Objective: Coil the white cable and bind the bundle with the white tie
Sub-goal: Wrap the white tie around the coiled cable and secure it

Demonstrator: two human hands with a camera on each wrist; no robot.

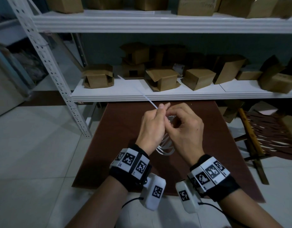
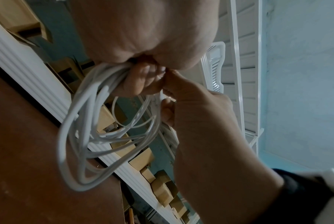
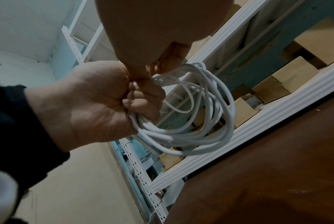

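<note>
hands: my left hand (image 1: 151, 127) pinches tie (image 1: 150, 101) tail; right hand (image 1: 186, 129) grips cable (image 3: 191, 133)
risk: tie slips, coil springs loose

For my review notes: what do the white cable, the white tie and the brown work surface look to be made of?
White cable: round cord in a smooth, slightly glossy sheath, likely plastic or rubber; it bends into soft loops.
White tie: thin flat strip that stands out straight from the left hand, so probably stiff plastic; details are blurred.
Brown work surface: matte reddish-brown sheet with faint scuffs; whether board, laminate or mat is unclear.
</note>
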